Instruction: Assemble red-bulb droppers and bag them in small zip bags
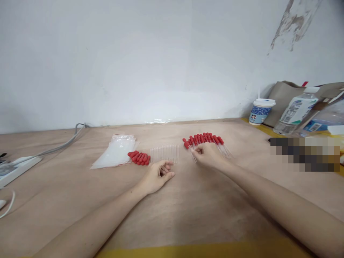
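My right hand point(209, 153) is closed in a pinch on the thin clear tube of a red-bulbed dropper point(186, 143), at the left end of a fanned row of red-bulbed droppers point(206, 137). My fingers cover part of that row's tubes. My left hand point(158, 176) rests on the table with its fingers loosely curled and the thumb apart, with nothing visible in it. Just beyond it lies a row of bare clear tubes point(164, 152). A small heap of loose red rubber bulbs point(139, 158) sits to the left of these tubes.
A stack of clear plastic bags point(115, 152) lies left of the bulbs. At the far left are a white power strip point(23, 169) and grey cable point(60, 146). A paper cup point(260, 111), a water bottle point(297, 111) and a beige bag point(281, 95) stand at the back right.
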A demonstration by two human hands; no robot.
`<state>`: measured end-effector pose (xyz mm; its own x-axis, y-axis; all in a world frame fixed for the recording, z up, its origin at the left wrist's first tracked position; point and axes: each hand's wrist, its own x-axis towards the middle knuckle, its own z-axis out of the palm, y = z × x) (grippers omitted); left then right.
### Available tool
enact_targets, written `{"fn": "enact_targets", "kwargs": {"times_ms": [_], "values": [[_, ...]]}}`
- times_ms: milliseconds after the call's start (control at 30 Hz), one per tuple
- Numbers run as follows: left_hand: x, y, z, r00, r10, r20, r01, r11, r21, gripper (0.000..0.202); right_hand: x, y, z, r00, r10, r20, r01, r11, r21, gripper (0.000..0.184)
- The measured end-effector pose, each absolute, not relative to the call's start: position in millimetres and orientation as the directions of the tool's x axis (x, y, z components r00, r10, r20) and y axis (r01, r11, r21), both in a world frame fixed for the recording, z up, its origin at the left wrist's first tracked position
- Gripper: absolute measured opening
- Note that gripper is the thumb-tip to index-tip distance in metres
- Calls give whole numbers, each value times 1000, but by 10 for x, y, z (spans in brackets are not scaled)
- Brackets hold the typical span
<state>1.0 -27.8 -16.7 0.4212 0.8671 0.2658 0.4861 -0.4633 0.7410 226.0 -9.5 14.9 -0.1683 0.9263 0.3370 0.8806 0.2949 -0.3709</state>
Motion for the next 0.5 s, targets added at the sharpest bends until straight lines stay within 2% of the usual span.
{"fn": "enact_targets", "kwargs": {"times_ms": [100,233,500], "values": [[14,-314,-124,446,848,285,532,-508,678,22,2195,122,122,-42,946,320,935,150,-321,29],[17,-328,-105,453,846,280,546,-512,663,20,2089,270,65,104,956,275,966,-31,-257,30],[8,-312,-121,471,834,288,536,-530,657,18,2095,320,-3,167,961,221,963,-110,-247,35]]}}
